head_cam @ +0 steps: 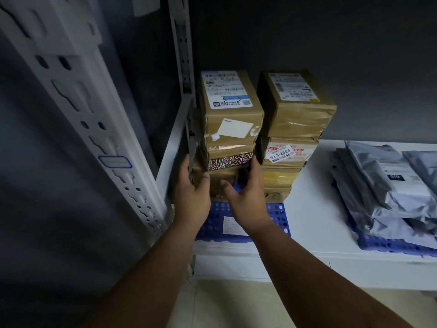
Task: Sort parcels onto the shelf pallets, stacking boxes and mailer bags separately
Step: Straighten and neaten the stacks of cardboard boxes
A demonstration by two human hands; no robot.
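Both hands (192, 189) (246, 192) grasping taped brown bottom box (222, 179), labelled boxes stacked above

You are looking at a dim, bluish scene. The wall (307, 43) behind falls into near black, and the white shelf (314, 197) is the brightest area. Tape on the boxes (293, 119) and the grey mailers (390, 185) catches soft glare. The upright (78, 110) at left bows with wide-angle distortion and looks soft. Your hands (194, 192) are slightly blurred.
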